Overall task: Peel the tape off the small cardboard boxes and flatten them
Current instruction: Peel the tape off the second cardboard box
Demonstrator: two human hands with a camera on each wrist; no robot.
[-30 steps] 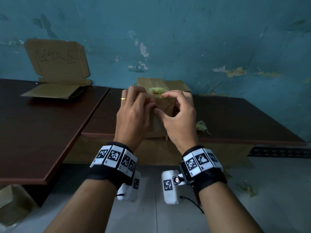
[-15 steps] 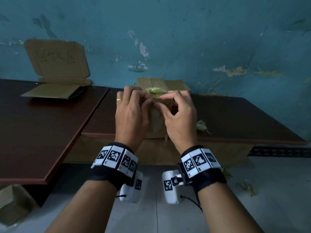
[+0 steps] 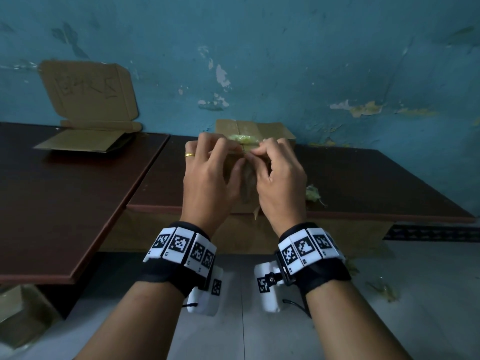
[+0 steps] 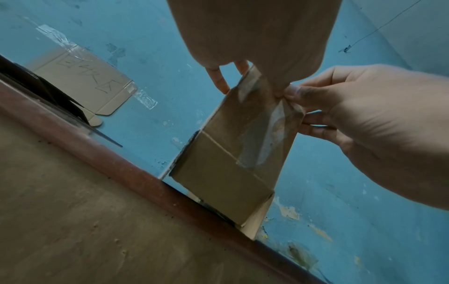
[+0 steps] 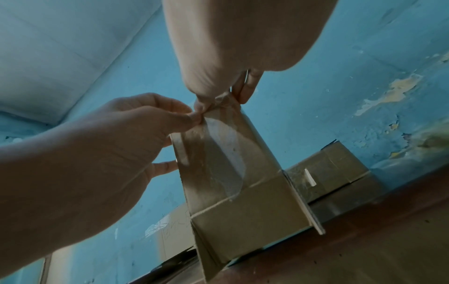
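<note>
Both grips are closed on one small cardboard box, which is held upright at the front edge of the dark surface. Its top edge is gripped by the left hand, while a strip of clear tape is pinched at that edge by the right hand, seemingly half lifted. A second taped box is seen behind, against the wall.
</note>
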